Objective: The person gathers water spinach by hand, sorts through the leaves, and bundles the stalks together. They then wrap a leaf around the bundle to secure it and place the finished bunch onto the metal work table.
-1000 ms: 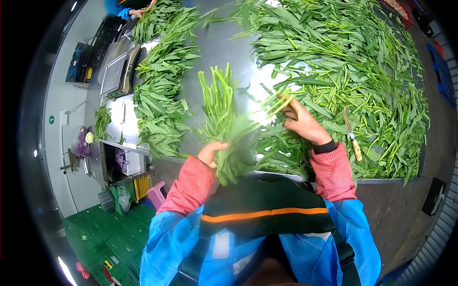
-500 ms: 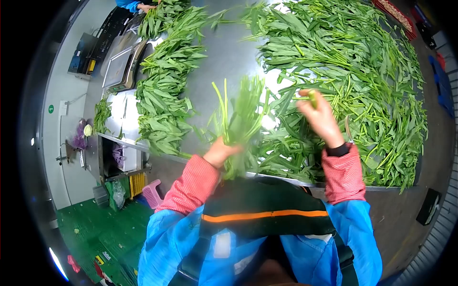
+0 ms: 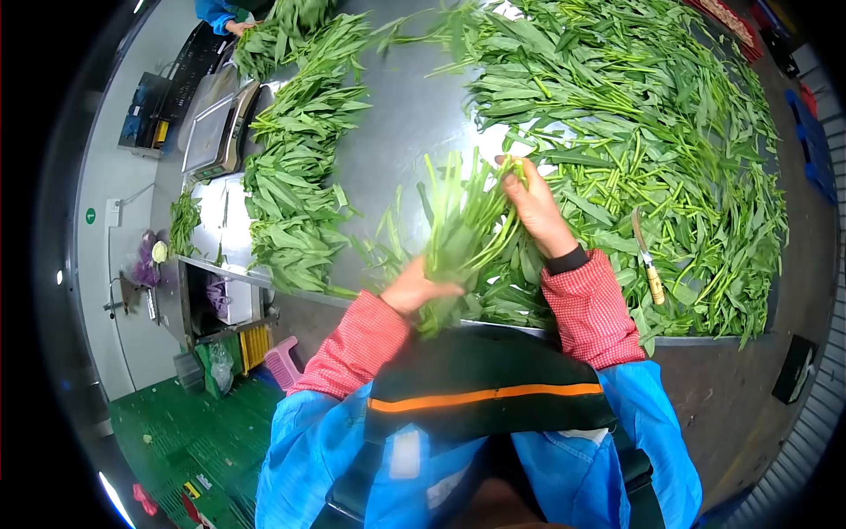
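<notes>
My left hand (image 3: pixel 418 287) is closed round a bunch of water spinach (image 3: pixel 458 220), held upright over the metal table (image 3: pixel 401 115) near its front edge. At the upper right of the bunch, my right hand (image 3: pixel 539 212) pinches some of its stems between thumb and fingers; leaves and stems partly hide the fingertips. A large heap of water spinach (image 3: pixel 608 97) spreads under and beyond my right hand. On that heap, right of my sleeve, lies a curved knife (image 3: pixel 655 284) with a wooden handle.
A long row of water spinach (image 3: pixel 295 172) lies along the left of the table. Beyond it is a weighing scale (image 3: pixel 210 137). A co-worker's hand (image 3: pixel 238 27) touches greens at top left. A pink stool (image 3: pixel 282 363) stands on the floor at left.
My right hand has moved left from above the heap to the bunch and now grips its stems. The bunch leans more to the right. The knife is now fully visible.
</notes>
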`<action>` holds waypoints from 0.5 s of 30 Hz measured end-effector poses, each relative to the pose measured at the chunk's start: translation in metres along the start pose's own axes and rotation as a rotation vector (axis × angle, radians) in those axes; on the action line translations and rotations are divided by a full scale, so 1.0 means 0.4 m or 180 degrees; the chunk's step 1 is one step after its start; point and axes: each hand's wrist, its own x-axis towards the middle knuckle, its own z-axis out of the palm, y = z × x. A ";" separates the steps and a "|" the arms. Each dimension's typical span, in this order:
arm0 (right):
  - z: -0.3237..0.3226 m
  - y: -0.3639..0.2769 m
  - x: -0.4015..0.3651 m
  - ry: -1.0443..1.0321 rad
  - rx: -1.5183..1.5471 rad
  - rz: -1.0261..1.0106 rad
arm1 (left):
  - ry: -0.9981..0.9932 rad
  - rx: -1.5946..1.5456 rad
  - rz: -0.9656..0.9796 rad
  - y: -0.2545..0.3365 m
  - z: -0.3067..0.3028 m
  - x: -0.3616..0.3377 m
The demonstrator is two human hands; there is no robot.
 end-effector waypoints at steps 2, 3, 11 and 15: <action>0.011 -0.023 0.002 -0.0202 0.0238 0.0206 | -0.0011 -0.0138 0.0176 0.001 0.013 -0.003; 0.008 -0.033 -0.001 -0.0065 0.0232 0.0392 | -0.0026 -0.0377 0.0128 -0.019 0.001 -0.001; -0.033 0.011 -0.022 0.0097 0.1274 0.0442 | -0.0338 -0.2249 -0.0007 -0.107 -0.059 0.001; -0.040 -0.007 -0.029 0.0057 0.0635 0.0308 | -0.0158 -0.2292 -0.0186 -0.103 -0.056 0.010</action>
